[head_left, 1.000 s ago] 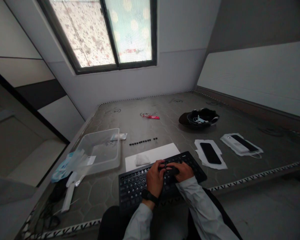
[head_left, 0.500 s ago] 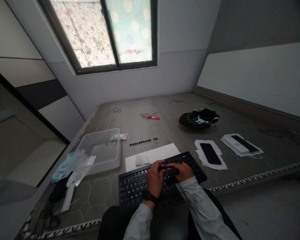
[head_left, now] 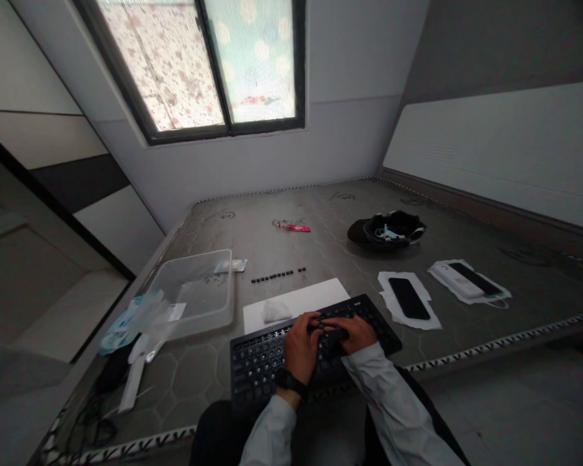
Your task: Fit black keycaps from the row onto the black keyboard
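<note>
Black plastic is filling the middle of my view: a keyboard [head_left: 255, 369] is lying aslant at the near edge of the grey covered surface [head_left: 272, 210], its near side reaching toward the lap, probably so both hands can be working close to the body. The left hand [head_left: 301, 349] is bending over its middle, thumb and forefinger curling inward; from here I am not managing to tell whether they are pinching anything. The right hand [head_left: 357, 333] is closing its fingers around a small dark object [head_left: 339, 332] just above the keys, likely steadying it against the left fingertips. Beyond, small black pieces [head_left: 272, 277] are standing in a row with one gap, perhaps lined up to keep an order. A white sheet [head_left: 320, 291] is showing past the keyboard's far edge and carrying a crumpled white wad [head_left: 276, 310]. On the right, a dark phone [head_left: 409, 298] is resting on white cloth [head_left: 434, 322], presumably for protection. I am seeing a pale mark near the keyboard's far right corner and lettering on a red strip [head_left: 298, 228], but both are staying unreadable.
</note>
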`<state>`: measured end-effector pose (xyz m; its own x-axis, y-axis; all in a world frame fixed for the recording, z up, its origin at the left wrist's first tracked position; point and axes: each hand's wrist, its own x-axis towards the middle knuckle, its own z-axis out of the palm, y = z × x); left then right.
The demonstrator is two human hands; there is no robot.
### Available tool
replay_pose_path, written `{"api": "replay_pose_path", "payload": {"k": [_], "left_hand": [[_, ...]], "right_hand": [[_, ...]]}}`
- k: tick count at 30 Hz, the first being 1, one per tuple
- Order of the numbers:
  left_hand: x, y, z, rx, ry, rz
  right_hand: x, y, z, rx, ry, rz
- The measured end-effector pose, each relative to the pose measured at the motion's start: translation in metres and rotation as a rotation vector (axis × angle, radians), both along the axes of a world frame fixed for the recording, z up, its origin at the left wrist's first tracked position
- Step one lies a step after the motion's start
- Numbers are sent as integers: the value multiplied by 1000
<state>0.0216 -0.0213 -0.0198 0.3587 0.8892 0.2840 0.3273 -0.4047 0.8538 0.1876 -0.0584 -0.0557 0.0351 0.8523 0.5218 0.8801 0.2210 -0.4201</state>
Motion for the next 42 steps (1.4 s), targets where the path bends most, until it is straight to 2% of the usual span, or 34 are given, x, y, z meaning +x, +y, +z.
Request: {"api": "replay_pose_path", "payload": {"k": [4,9,17,27,42], "left_hand": [[0,0,2,5,8,-6],[-1,0,2,-9,31,1],[0,0,2,-4,20,7],[0,0,2,-7,34,5],[0,0,2,-12,38,7]], "right_hand": [[0,0,2,30,-4,6],[0,0,1,-13,-6,-10],[1,0,-2,19,-2,-7],[1,0,1,-22,10,-1],[1,0,2,27,-19,25]]}}
